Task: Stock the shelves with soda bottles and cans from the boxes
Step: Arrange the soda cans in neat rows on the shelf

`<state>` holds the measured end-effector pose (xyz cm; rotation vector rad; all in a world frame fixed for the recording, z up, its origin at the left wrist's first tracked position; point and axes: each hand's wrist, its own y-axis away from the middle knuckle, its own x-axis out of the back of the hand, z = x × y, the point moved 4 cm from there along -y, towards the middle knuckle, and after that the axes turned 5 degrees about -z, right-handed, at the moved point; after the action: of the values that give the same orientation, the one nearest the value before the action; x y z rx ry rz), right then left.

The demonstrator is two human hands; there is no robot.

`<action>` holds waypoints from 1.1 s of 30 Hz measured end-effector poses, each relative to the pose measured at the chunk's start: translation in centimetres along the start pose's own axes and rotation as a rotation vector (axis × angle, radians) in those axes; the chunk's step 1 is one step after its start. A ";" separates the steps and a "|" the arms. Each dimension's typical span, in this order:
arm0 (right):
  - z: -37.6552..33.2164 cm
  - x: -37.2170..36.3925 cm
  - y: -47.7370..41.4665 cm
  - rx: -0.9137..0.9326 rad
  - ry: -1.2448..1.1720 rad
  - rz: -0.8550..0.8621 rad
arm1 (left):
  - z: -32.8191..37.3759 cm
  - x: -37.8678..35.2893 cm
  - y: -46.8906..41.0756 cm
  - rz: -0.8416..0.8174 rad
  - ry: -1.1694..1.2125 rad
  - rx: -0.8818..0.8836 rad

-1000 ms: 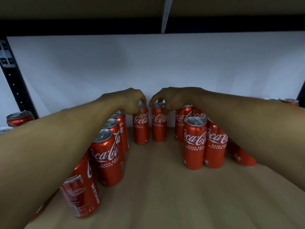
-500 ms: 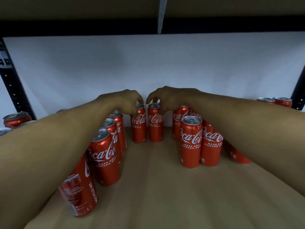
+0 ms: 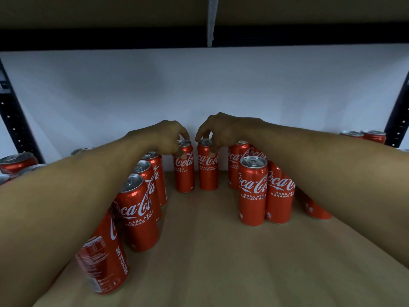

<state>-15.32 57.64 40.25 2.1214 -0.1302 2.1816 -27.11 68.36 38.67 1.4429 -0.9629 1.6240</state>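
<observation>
Two tall red Coca-Cola cans stand upright side by side at the back of the wooden shelf (image 3: 212, 251), against the white wall. My left hand (image 3: 164, 138) curls over the top of the left can (image 3: 184, 171), fingertips on its rim and side. My right hand (image 3: 221, 131) grips the top of the right can (image 3: 207, 171) the same way. A row of several cans (image 3: 138, 209) runs along under my left forearm. Another cluster of cans (image 3: 253, 189) stands under my right forearm.
Black shelf uprights stand at the left (image 3: 15, 125) and right (image 3: 398, 116) edges. More cans sit beyond them at far left (image 3: 17, 161) and far right (image 3: 373, 136). The upper shelf's dark beam (image 3: 110, 38) hangs overhead. Bare wood lies between the two can rows.
Both hands stay on the tops of the two back cans. The cans sit a little closer to the wall and the view has shifted slightly.
</observation>
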 end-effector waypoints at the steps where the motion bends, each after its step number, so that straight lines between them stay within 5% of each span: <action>1: 0.0 0.1 0.0 0.004 -0.005 -0.002 | 0.0 0.1 0.0 -0.001 0.000 -0.003; 33: 0.8 -0.1 -0.8 0.012 -0.250 -0.018 | -0.2 0.8 0.1 -0.072 -0.015 -0.007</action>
<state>-14.39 58.35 40.18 2.3842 -0.1157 1.9032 -27.35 68.53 39.42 1.4703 -0.9129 1.5587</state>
